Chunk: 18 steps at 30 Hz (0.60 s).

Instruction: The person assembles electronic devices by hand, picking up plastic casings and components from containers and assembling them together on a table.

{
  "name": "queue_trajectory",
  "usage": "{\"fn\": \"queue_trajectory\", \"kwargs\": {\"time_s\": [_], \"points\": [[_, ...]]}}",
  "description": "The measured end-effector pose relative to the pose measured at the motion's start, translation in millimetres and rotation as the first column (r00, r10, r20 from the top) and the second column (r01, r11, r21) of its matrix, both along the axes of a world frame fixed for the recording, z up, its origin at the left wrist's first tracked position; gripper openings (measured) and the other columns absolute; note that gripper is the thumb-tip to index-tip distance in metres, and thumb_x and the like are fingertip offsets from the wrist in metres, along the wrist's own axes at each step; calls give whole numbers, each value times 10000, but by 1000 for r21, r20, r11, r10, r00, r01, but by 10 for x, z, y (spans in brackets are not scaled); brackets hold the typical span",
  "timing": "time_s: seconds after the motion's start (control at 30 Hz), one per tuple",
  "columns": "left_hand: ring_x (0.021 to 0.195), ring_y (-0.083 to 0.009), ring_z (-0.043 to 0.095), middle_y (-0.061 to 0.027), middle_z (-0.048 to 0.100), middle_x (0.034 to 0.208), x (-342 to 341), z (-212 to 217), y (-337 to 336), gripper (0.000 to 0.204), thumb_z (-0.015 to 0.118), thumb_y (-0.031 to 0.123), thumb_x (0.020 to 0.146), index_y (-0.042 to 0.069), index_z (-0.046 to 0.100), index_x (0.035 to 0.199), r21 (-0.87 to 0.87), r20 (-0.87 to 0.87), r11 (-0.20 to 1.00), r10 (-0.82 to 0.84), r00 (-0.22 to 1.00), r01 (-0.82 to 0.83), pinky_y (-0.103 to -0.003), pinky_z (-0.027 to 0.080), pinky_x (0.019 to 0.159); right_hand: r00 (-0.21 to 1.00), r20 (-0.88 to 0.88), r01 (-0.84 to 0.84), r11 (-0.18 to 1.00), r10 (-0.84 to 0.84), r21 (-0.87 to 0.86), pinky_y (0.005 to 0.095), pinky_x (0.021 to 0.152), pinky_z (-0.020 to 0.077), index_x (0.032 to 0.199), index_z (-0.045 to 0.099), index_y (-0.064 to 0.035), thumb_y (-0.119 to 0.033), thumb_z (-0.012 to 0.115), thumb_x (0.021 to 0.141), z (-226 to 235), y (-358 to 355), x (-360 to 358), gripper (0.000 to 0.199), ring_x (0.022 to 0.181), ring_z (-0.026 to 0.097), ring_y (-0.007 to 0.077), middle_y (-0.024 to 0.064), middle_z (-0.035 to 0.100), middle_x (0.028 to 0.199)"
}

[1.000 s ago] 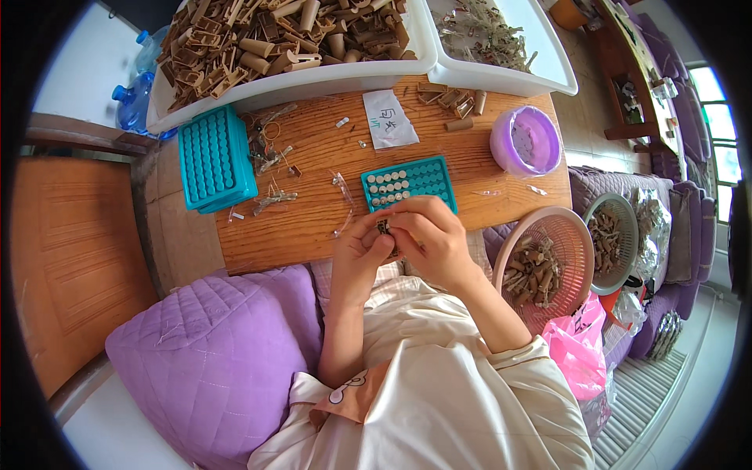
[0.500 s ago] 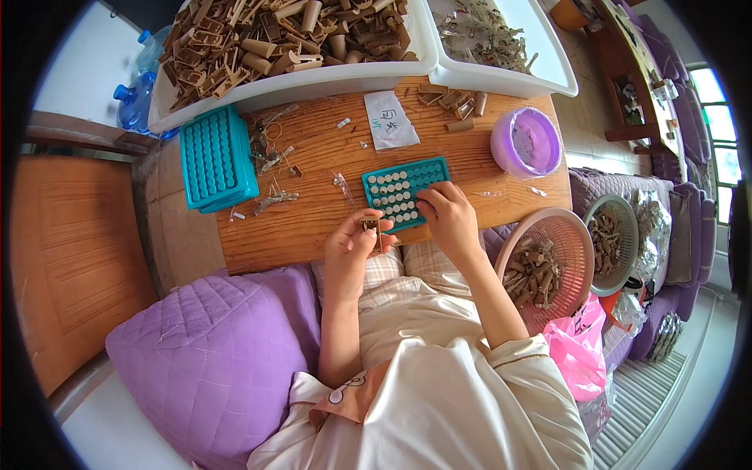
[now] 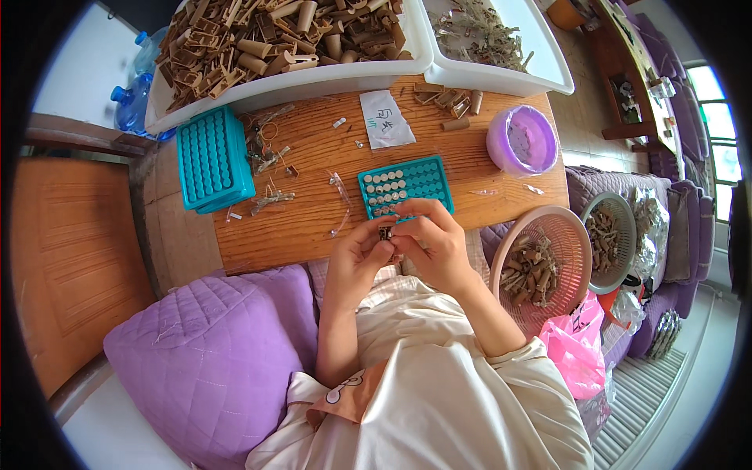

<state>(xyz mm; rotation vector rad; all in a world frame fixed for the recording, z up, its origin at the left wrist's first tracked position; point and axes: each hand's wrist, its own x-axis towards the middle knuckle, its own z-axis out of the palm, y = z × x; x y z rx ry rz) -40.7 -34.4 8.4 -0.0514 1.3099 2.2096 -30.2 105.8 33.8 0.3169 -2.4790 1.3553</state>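
Observation:
My left hand [image 3: 354,266] grips a small brown plastic casing [image 3: 385,233] near the table's front edge, its dark inner parts facing up. My right hand [image 3: 440,254] has its thumb and fingers closed at the casing's right side; anything between those fingertips is hidden. Just beyond both hands lies a teal tray [image 3: 429,182] with round pockets. Silvery round discs [image 3: 385,188], like button cells, fill its left columns, and the right columns are bare. My fingers cover part of the tray's near edge.
Behind stand white bins of brown casings [image 3: 258,63] and wired parts [image 3: 486,39]. Stacked teal trays [image 3: 207,160] sit left, near loose wires [image 3: 270,196]. A purple-lined tub [image 3: 501,149] stands right. Pink [image 3: 580,258] and grey [image 3: 629,235] baskets hold parts beside the table.
My right hand has left the tray and come down and left to the casing in my left hand. The left hand has shifted slightly right, toward it.

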Motion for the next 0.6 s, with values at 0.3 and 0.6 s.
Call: {"fn": "queue_trajectory", "kwargs": {"time_s": [0.3,0.6], "points": [[725,-136,582,-100,581,867,-38,-108,-28,245,476,126,814,-8,503,1017,-3,30,1000,14,999,-13,-241,492,624,983,171,61,996,-72,66,312,661,456,873,600,-67,-46,612,676,-159,292,31,198,803,549,232,86,551,908],[703,-146,588,-113,580,874,-35,-39,-16,232,451,125,819,-1,507,1006,-18,26,1000,-11,1000,12,-240,485,624,964,62,218,900,-259,376,311,615,448,796,581,-59,-47,604,674,-537,330,7,125,712,542,234,68,540,803]]}}
